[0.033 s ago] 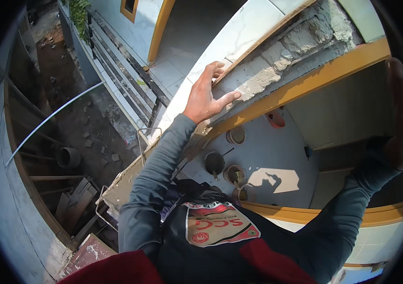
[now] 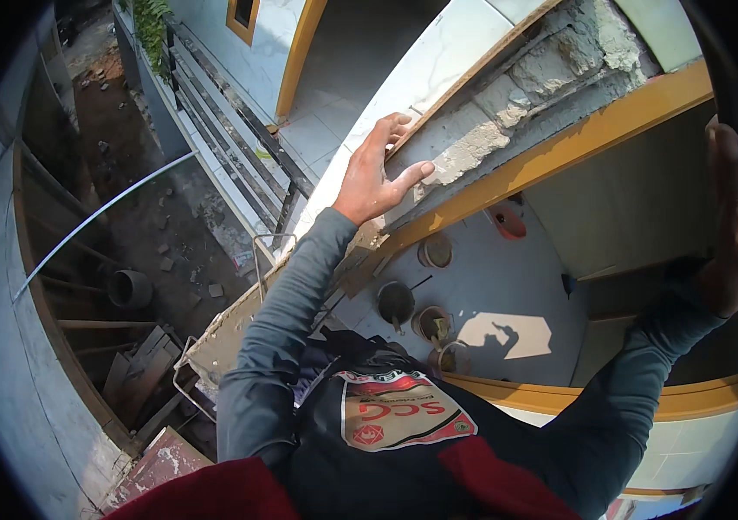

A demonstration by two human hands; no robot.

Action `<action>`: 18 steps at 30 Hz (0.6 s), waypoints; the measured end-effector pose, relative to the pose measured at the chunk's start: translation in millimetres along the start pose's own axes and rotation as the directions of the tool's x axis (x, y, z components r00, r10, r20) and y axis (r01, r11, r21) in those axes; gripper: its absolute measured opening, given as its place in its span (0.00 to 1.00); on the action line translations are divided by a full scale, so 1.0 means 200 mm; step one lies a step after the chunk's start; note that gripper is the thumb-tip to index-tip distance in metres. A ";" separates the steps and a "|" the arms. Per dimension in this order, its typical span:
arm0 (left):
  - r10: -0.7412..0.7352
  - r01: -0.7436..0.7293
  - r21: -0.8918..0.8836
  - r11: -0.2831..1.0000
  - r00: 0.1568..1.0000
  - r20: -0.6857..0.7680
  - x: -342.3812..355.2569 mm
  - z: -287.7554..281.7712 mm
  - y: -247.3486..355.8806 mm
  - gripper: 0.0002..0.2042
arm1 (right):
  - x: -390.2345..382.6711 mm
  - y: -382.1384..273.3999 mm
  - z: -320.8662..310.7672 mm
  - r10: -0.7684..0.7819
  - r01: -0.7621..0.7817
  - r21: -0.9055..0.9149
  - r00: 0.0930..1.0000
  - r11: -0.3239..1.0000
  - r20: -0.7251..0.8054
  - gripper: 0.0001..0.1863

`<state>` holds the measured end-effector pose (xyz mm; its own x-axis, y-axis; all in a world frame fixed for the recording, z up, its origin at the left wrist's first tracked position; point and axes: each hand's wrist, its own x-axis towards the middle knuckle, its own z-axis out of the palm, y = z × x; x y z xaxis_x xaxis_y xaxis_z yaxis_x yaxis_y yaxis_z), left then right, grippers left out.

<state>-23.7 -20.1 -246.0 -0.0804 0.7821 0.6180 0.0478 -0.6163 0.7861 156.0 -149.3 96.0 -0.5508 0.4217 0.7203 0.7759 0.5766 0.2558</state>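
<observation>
Seeing left hand (image 2: 369, 178) half-open, nothing visibly held, fingers curled by white tiles (image 2: 438, 61), thumb spread at near end of broken masonry ledge (image 2: 477, 139), alongside yellow frame (image 2: 551, 160). Right hand (image 2: 733, 212) raised at dark rim; can't tell grip.

Masonry (image 2: 559, 62): rough, matt, pitted, cement-like. Wall tiles (image 2: 438, 65) alongside: smooth, glossy, marbled. Ochre frame (image 2: 551, 157): smooth, painted look, slight sheen (wood or metal beneath, cannot tell). Sleeves (image 2: 275, 299): matt cloth, creased. Shirt print (image 2: 404, 414): smooth, flat. Slatted rails (image 2: 278, 150): worn, finish patchy. Indoor floor (image 2: 508, 277): smooth, pale. Outdoor ground (image 2: 111, 126): rough, earthy, dull.
</observation>
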 end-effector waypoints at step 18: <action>-0.060 0.076 0.211 0.974 0.995 -0.081 0.00 -0.11 0.02 0.15 | -1.52 0.53 -0.03 0.821 -0.727 0.541 0.560 0.423 0.112 0.29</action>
<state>-45.7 -24.9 -242.1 -0.1635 0.8076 0.5666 0.2507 -0.5215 0.8156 407.2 -220.2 -91.4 0.2937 0.7879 0.5412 0.5620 0.3157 -0.7645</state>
